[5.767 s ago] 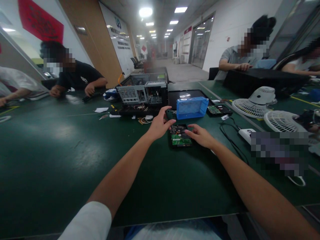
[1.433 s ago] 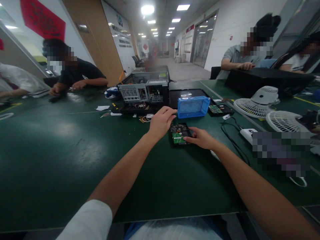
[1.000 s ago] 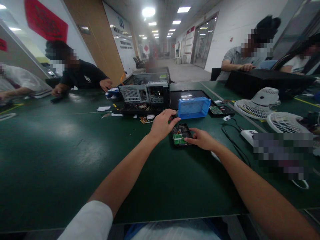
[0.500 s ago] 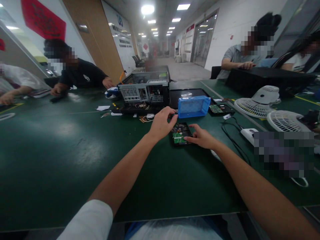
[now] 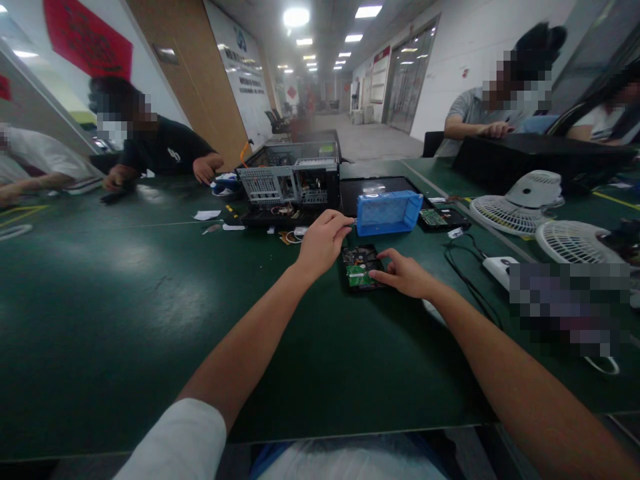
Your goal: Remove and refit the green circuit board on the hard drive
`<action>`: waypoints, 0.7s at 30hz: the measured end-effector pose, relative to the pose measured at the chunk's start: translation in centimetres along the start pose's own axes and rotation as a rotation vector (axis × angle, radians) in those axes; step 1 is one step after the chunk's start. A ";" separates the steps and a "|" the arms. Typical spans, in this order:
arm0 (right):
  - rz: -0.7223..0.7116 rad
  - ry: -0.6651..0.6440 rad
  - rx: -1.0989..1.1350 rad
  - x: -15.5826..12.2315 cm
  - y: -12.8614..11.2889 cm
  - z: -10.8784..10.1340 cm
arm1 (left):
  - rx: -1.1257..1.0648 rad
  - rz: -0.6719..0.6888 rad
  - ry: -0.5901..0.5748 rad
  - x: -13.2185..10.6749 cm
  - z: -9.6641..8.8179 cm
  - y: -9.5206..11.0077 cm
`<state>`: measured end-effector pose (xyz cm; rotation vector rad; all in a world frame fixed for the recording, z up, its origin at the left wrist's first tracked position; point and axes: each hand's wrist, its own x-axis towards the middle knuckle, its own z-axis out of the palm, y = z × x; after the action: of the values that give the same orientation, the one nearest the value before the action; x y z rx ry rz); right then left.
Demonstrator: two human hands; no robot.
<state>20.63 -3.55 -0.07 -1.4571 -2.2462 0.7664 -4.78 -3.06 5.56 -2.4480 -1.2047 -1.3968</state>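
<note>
A hard drive (image 5: 361,275) with a green circuit board and a black frame lies flat on the dark green table (image 5: 200,333). My right hand (image 5: 407,275) holds it by its right side, thumb on the board's edge and index finger at the far right corner. Just beyond the drive's far left corner, my left hand (image 5: 324,241) has its fingertips pinched together. Whatever is between them is too small to make out. The pinch is beside the left end of a blue plastic bin (image 5: 387,215), which stands on its side with its hollow facing me.
An opened computer case (image 5: 287,187) stands behind my left hand. Behind the bin lies a dark flat panel (image 5: 380,185), with another circuit-board drive (image 5: 443,219) to its right. White fans (image 5: 510,213), a power strip (image 5: 500,268) and cables are on the right. Co-workers sit across the table.
My left fingers have closed into a tighter pinch and shifted slightly away from the drive. My right hand stays on the drive. The co-worker in black has drawn one hand back a little.
</note>
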 end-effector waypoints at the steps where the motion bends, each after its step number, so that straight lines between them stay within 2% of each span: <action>1: -0.002 0.001 -0.001 0.0 0.0 0.0 | -0.004 0.006 -0.005 0.0 0.0 0.0; 7: 0.006 -0.004 0.003 0.0 0.0 -0.2 | -0.039 0.039 -0.006 0.0 0.1 0.2; 21: 0.072 0.006 0.069 0.3 0.9 -0.5 | -0.189 -0.080 0.011 -0.3 0.8 0.3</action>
<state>21.43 -2.83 -0.18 -1.5122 -2.1516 0.8521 -4.12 -3.06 4.95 -2.5343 -1.2347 -1.6137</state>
